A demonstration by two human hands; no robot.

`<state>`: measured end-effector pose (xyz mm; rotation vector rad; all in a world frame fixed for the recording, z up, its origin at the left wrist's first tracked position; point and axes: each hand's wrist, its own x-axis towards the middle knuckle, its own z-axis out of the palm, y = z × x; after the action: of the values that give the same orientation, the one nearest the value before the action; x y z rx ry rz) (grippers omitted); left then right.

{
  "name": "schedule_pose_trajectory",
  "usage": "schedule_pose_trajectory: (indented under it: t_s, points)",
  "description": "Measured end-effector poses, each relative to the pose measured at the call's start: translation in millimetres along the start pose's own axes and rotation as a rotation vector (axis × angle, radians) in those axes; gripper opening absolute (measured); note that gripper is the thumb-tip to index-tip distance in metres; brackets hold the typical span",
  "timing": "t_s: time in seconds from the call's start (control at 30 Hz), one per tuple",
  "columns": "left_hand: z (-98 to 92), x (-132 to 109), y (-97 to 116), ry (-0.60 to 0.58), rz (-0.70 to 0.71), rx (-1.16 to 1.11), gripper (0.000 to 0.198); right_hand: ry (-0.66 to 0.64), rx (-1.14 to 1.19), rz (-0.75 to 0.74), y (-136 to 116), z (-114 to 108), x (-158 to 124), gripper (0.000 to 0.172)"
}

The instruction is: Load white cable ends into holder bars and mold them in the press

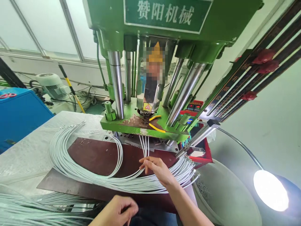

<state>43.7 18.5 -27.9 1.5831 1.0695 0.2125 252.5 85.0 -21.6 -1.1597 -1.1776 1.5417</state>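
My right hand (158,169) is at several white cables (144,144) that run out from under the green press (141,125). Its fingers bend around them, and the cables pass beneath the fingers and curve left. Below, near the bottom edge, my left hand (119,209) is loosely curled, with no object visible in it. A large bundle of white cables (94,179) sweeps in an arc across the dark red-brown board (94,153). Its right-hand ends (188,166) carry small metal tips. The cable ends under the press are hidden.
Yellow-handled pliers (156,124) lie on the press plate. A metal arm (197,139) slants in from the right. A lit lamp (270,190) and a large round bin (225,188) stand at right. More cables (30,207) lie lower left. A blue cabinet (21,116) stands at left.
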Motion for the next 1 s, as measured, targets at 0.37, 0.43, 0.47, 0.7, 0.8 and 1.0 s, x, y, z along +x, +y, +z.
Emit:
schedule_pose_trajectory:
  t_s: [0.37, 0.43, 0.47, 0.7, 0.8, 1.0]
  points:
    - [-36.7, 58.5, 19.4, 0.467, 0.093, 0.764, 0.03, -0.238, -0.051, -0.233, -36.7, 15.7, 12.6, 0.035]
    - [-51.3, 65.2, 17.5, 0.483, 0.069, 0.789, 0.031, -0.339, -0.278, -0.15, -41.9, 6.9, 9.7, 0.035]
    - [-60.4, 68.5, 15.0, 0.497, 0.046, 0.804, 0.032, -0.345, -0.422, -0.106, -41.9, 2.8, 9.0, 0.034]
    - [-122.6, 78.6, -19.1, 0.572, -0.208, 0.904, 0.052, 0.09, -1.347, -0.098, -13.1, -4.8, 38.8, 0.03]
    - [-133.0, 76.5, -23.8, 0.518, -0.219, 0.958, 0.056, 0.112, -1.393, -0.06, -2.5, -2.4, 59.8, 0.031]
    - [-141.6, 76.4, -20.7, 0.512, -0.23, 0.987, 0.049, 0.074, -1.462, -0.01, 7.4, -9.3, 68.1, 0.026]
